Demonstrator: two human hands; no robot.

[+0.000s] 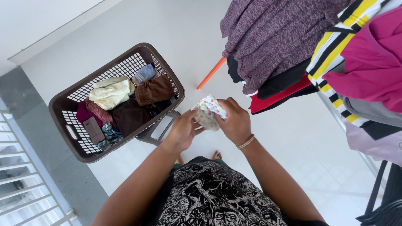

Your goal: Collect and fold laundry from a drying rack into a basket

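**A:** Head view: what is in the frame's centre?

**B:** Both hands meet above a pale tiled floor (293, 138). The left hand (183, 129) and the right hand (235, 121) are each closed around a small crumpled white cloth with a coloured floral print (209, 111), held between them in the air, in front of the person's black-and-white patterned shirt (211, 196). A thin banded bracelet (246, 142) circles the right wrist.

**A:** How much room lies around them?

**B:** To the left, near the left hand, stands a brown plastic laundry basket with latticed walls (163, 69), tilted on a grey stool frame (161, 127). Open tile runs between the basket and the hanging clothes on the right. A white railing (25, 184) closes the lower left edge, beside a grey strip of floor.

**A:** And textures?

**B:** The basket holds soft, rumpled pieces: a cream cloth (111, 92), a brown garment (154, 89), a maroon piece and a flat dark red phone-like slab (93, 129). At upper right hang a mottled purple knit sweater (268, 37), a yellow, black and white striped garment (335, 46) and a smooth magenta cloth (372, 58). An orange rod (211, 73) slants beneath the sweater's edge.
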